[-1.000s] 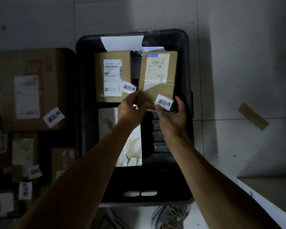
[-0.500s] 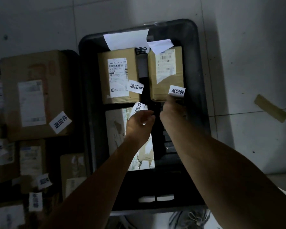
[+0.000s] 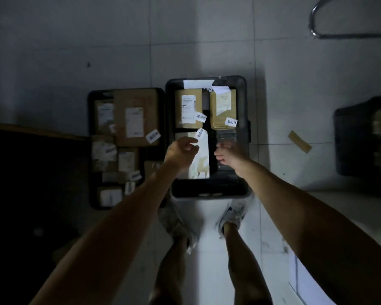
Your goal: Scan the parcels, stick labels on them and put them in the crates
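A black crate [image 3: 243, 102] on the floor holds two brown cardboard parcels side by side at its far end. The left parcel [image 3: 188, 100] and the right parcel [image 3: 221, 111] each carry a white label, the right one's label [image 3: 231, 122] at its near corner. Nearer to me lies a pale parcel [image 3: 202, 159]. My left hand [image 3: 180, 150] hovers above it and pinches a loose white label [image 3: 201, 133] that sticks up past the fingers. Over the crate's right half, my right hand [image 3: 227, 153] hangs loosely curled and holds nothing.
A second black crate [image 3: 92, 150] on the left is packed with several labelled parcels. A third crate [image 3: 350, 139] stands at the right. A strip of brown tape [image 3: 299, 141] lies on the tiled floor. My feet [image 3: 231, 214] stand just before the middle crate.
My right hand has let go of the right parcel, which now lies flat in the crate. Both hands have drawn back toward me, and the view has risen away from the crates.
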A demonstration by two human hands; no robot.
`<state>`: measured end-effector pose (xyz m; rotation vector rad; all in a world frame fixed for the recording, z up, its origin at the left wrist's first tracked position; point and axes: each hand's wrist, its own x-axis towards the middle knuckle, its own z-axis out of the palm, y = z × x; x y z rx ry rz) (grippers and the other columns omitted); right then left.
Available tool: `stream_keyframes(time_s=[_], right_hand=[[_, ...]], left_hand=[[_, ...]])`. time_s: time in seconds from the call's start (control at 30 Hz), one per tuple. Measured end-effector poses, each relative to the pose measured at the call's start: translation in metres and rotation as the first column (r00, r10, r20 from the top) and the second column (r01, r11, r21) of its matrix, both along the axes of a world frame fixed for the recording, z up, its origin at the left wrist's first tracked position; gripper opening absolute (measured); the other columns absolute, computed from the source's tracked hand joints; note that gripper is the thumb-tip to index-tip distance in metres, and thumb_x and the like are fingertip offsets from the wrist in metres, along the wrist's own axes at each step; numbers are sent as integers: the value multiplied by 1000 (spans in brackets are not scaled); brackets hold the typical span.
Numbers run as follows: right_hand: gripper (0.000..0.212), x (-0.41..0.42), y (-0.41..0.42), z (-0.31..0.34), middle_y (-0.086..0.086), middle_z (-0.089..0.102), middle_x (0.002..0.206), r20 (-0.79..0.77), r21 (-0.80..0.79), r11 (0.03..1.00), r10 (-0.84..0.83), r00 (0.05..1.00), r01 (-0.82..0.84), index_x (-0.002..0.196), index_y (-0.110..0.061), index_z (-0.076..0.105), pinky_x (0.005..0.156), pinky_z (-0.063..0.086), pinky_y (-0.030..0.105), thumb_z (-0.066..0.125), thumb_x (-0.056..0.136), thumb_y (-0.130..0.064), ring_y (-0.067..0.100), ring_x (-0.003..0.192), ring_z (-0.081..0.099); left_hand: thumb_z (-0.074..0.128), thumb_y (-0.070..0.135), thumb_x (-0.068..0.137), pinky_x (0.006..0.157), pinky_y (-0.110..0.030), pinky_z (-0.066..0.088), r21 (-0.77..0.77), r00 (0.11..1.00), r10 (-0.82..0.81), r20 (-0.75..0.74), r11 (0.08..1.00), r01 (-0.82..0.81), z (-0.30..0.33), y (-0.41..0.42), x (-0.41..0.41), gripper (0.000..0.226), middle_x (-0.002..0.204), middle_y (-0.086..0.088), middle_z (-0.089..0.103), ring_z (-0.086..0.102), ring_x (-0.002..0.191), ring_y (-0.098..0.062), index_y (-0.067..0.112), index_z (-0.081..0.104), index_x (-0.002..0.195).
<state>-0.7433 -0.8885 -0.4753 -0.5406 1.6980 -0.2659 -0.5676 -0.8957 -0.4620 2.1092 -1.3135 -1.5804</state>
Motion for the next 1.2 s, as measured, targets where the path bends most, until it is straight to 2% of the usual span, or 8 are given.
stream_keyframes(time_s=[0.07,0.2,0.3,0.43,0.6,0.8,0.97,1.2], right_hand=[[13,14,21,85,27,69,98,-47,-55,988,142,989,-144,82,-9,65,76,50,38,58,92,-9,25,83,62],[5,57,58,230,5,69,98,-125,-146,844,502,856,-517,91,-22,66,74,52,31,62,92,-20,23,88,66],[6,102,79,303,2,65,98,-211,-239,570,760,615,-787,98,-22,66,73,42,27,62,93,-22,20,90,59],[11,193,122,367,4,70,113,-333,-340,192,891,308,-921,103,-25,65,87,50,30,64,92,-26,24,105,64],[22,313,236,433,3,69,119,-454,-423,-273,889,-58,-864,112,-20,70,91,49,30,62,92,-24,25,112,63],[23,407,427,469,1,69,115,-506,-436,-637,758,-412,-636,109,-21,69,92,51,32,61,89,-27,21,106,63],[22,460,588,485,5,69,108,-515,-459,-768,640,-571,-447,105,-14,70,88,53,34,60,88,-24,22,99,63],[44,495,752,509,0,69,97,-502,-501,-818,542,-674,-284,97,-23,66,82,55,36,56,69,-55,17,88,64]], left_hand=[[64,18,92,87,-30,56,-15,999,-38,32,999,38,87,21,21,16,102,-6,76,71,98,-22,18,75,105],[69,23,88,90,-37,57,-84,993,51,102,996,-42,237,82,63,16,105,-8,75,70,101,-26,23,76,102],[70,24,87,80,-27,53,-140,966,155,209,982,-128,312,143,99,24,105,-3,74,68,99,-18,20,74,110],[67,28,86,76,-19,45,-225,864,406,299,910,-350,383,256,153,26,106,0,74,68,101,-15,21,74,110],[60,21,89,88,-26,49,-323,568,746,348,664,-674,442,421,196,27,112,-2,73,65,106,-18,17,72,113],[61,23,88,82,-24,48,-371,256,904,343,381,-847,468,626,227,26,100,1,71,65,92,-14,17,71,111],[61,24,88,84,-27,52,-401,56,937,345,201,-894,481,780,241,21,92,5,69,66,94,-15,20,71,107],[61,25,90,80,-24,48,-440,-201,925,322,-42,-897,489,932,243,23,96,3,66,63,91,-14,18,71,110]])
